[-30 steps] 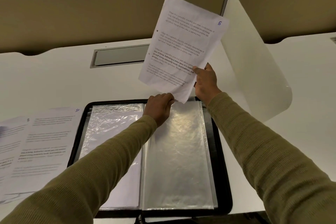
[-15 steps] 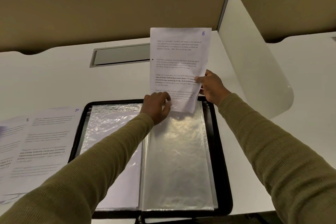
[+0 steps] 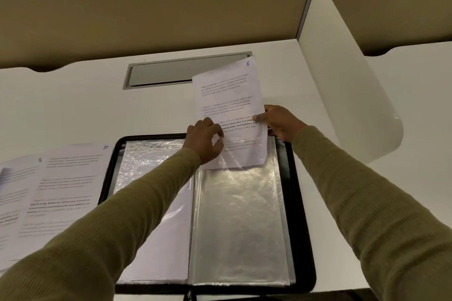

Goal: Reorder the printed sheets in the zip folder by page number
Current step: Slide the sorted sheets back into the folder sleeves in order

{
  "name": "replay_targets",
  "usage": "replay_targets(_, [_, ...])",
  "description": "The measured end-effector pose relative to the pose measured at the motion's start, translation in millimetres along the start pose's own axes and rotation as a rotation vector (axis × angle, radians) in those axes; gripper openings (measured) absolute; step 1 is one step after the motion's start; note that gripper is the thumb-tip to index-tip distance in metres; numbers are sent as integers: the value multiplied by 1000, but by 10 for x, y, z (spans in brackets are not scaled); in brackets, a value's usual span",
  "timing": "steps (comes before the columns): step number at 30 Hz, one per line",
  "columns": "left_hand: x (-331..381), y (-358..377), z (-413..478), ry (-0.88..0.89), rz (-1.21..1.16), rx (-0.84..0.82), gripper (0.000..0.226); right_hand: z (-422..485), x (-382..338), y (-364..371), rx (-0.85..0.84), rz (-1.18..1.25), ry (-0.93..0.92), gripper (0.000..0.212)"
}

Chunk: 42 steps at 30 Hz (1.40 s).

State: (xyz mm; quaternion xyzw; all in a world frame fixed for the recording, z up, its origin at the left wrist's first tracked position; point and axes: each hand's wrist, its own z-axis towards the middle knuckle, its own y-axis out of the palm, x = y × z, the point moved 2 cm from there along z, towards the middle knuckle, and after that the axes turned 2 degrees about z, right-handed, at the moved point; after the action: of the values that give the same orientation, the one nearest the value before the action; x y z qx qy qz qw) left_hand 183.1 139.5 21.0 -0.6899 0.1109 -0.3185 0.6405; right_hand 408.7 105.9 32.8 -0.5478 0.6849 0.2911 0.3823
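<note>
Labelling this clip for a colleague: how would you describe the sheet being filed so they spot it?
An open black zip folder lies on the white desk. One printed sheet overhangs its far right corner, lower edge inside a clear sleeve. Unlike the loose sheets left of the folder, the right hand pinches it.

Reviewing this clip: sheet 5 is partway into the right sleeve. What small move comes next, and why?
Probably slide the sheet marked 5 deeper into the right-hand sleeve. Only its bottom strip lies under the plastic, the right hand pinches its edge, and the left hand holds the sleeve mouth open.
</note>
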Motion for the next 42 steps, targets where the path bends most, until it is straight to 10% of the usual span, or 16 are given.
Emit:
replay_targets(19, [246,146,655,40,-5,-132,26,-353,523,23,278,-286,-28,35])
replay_targets(27, [127,248,1369,-138,153,-253,73,-476,841,-47,380,-296,-78,24])
replay_targets(42, [-100,206,1871,-147,63,-245,36,-475,891,-76,342,-182,-43,28])
